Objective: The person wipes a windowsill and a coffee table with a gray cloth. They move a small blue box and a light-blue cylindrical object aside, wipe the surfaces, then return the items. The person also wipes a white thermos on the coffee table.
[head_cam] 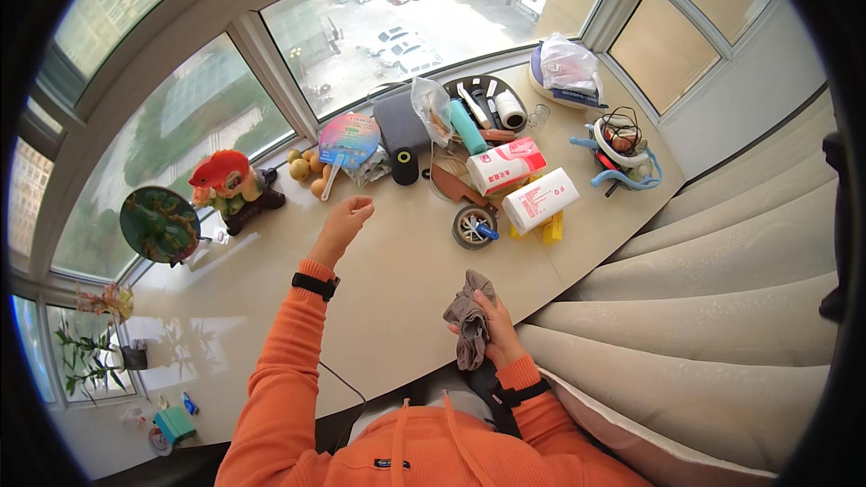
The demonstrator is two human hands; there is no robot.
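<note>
My right hand (502,333), near the front edge of the table, holds a crumpled grey-brown cloth (468,318) just in front of my body. My left hand (346,224) hovers over the tabletop with its fingers curled in, and nothing shows in it. Just beyond the left hand are a colourful plastic hand fan (350,138) with a white handle and several round brownish fruits or vegetables (298,169). To the right of that hand lies a roll of tape (457,235) with small items inside its ring, one of them blue.
Two tissue packs (507,166) lie on the right, near a turquoise cylinder (467,127) and a dark grey bag (401,115). A basket with blue handles (626,149) holds cables. Left stand a figurine (237,189) and a round dark-green ornament (161,224). Curtains (710,284) hang along the right.
</note>
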